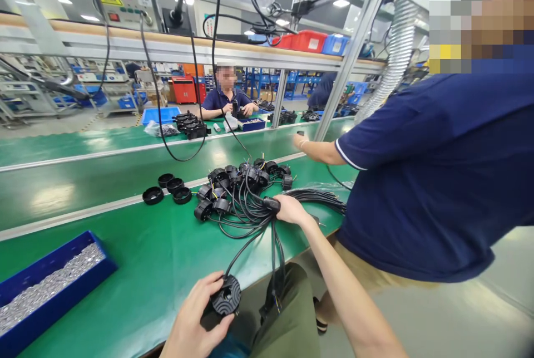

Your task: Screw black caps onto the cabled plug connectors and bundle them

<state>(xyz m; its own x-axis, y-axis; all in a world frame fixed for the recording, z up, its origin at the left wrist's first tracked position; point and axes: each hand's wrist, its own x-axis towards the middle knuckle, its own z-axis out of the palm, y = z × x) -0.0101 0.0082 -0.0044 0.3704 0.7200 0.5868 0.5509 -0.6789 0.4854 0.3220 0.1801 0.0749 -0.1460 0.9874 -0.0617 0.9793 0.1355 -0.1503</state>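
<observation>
My left hand (196,313) grips the rim of a round black plastic cap (226,294) with a wavy ridged face and a centre hole, just off the table's front edge. A black cable runs from this cap up to a cable bundle (250,216). Over that bundle, my right hand (292,210) is closed on a short black cylindrical piece (271,204); its fingers are partly hidden. Behind it lies a heap of round black housings (221,179) with cables and thin coloured wires. Loose cable ends hang over the table edge.
A blue bin (94,266) of small silvery parts stands at the left. Several black rings (153,195) lie on the green table (137,246). A person in dark blue (425,180) stands close on the right, reaching over the table. Another person (225,99) works opposite.
</observation>
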